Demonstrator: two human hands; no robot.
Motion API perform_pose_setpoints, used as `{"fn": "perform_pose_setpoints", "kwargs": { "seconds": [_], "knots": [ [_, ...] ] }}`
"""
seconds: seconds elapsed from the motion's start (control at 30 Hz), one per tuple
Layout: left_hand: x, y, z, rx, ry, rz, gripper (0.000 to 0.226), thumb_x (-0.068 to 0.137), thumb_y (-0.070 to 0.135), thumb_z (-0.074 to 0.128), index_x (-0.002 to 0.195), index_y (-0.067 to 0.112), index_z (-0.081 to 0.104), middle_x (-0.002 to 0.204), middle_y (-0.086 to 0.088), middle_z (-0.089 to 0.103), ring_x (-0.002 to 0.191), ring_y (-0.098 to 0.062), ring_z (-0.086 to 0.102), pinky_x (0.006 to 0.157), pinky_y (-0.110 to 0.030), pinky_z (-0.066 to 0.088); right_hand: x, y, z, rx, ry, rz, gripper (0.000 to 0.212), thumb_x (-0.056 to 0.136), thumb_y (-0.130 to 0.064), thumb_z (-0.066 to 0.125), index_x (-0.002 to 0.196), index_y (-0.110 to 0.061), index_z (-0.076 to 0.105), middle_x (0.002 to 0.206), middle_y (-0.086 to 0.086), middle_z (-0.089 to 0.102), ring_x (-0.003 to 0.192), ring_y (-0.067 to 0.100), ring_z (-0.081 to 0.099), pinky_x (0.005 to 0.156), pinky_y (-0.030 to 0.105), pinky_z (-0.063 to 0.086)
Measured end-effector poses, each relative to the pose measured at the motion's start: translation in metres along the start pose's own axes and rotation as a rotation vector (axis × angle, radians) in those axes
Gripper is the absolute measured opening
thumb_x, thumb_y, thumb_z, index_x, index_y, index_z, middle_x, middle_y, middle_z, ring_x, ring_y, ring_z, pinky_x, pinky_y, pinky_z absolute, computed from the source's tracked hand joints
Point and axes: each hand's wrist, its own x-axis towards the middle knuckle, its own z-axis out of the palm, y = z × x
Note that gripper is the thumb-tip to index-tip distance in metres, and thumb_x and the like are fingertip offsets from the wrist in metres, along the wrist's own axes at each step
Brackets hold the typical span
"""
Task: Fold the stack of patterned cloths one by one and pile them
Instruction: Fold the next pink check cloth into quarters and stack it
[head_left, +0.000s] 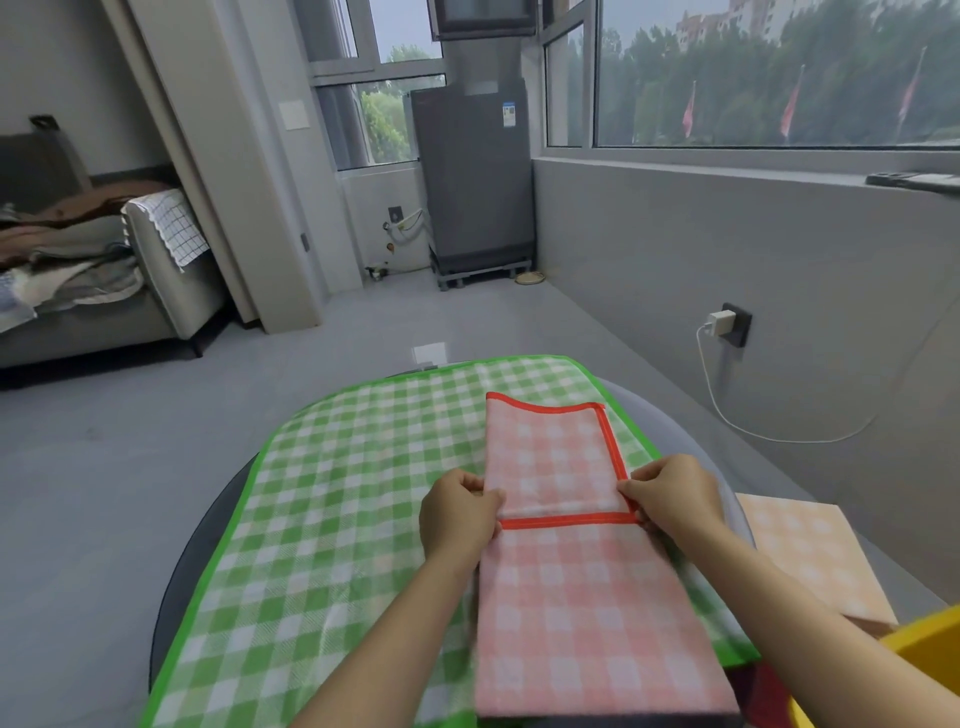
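Lower centre of frame: pink checked cloth with red hem, lying on the spread green checked cloth. Long axis running from bottom edge toward upper centre. Left hand and right hand each pinching an end of the red-hemmed folded edge. Probably light, soft, floppy, non-slippery; best held by corners. Folded peach checked cloth at right.
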Motion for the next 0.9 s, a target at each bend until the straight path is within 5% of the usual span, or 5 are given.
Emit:
{"fn": "perform_pose_setpoints", "kwargs": {
  "seconds": [0.1,0.37,0.73,0.9],
  "knots": [
    [-0.002,0.001,0.0,-0.066,0.024,0.01,0.01,0.084,0.022,0.069,0.08,0.016,0.063,0.065,0.001,0.067,0.044,-0.007,0.059,0.052,-0.022,0.051,0.002,0.002,0.002,-0.011,0.013,-0.016,0.017,0.08,-0.015,0.068,0.068,-0.005,0.071,0.058,0.014,0.068,0.051,0.022,0.057,0.063,0.037,0.054],
    [-0.002,-0.001,-0.007,-0.298,0.024,-0.083,0.011,0.084,0.026,0.071,0.082,0.015,0.067,0.069,-0.001,0.067,0.048,-0.013,0.059,0.063,-0.029,0.058,0.001,0.009,-0.008,0.426,-0.099,0.09,0.013,0.078,-0.011,0.074,0.075,-0.004,0.063,0.06,0.013,0.064,0.037,0.015,0.053,0.038,0.018,0.044],
    [-0.009,0.001,-0.026,-0.473,-0.143,-0.155,0.032,0.095,0.034,0.053,0.083,0.008,0.067,0.082,-0.008,0.071,0.072,-0.021,0.066,0.074,-0.029,0.057,0.001,0.017,-0.026,0.569,-0.34,0.048,0.027,0.092,-0.023,0.055,0.086,0.002,0.064,0.076,0.014,0.067,0.066,0.022,0.064,0.058,0.022,0.056],
    [-0.009,-0.004,-0.032,-0.518,-0.198,-0.161,0.038,0.096,0.031,0.052,0.08,0.0,0.067,0.081,-0.015,0.071,0.077,-0.025,0.068,0.071,-0.03,0.054,-0.002,0.019,-0.027,0.576,-0.374,0.048,0.026,0.094,-0.016,0.053,0.087,0.006,0.066,0.077,0.015,0.068,0.064,0.019,0.063,0.059,0.02,0.056]
  ]
}}
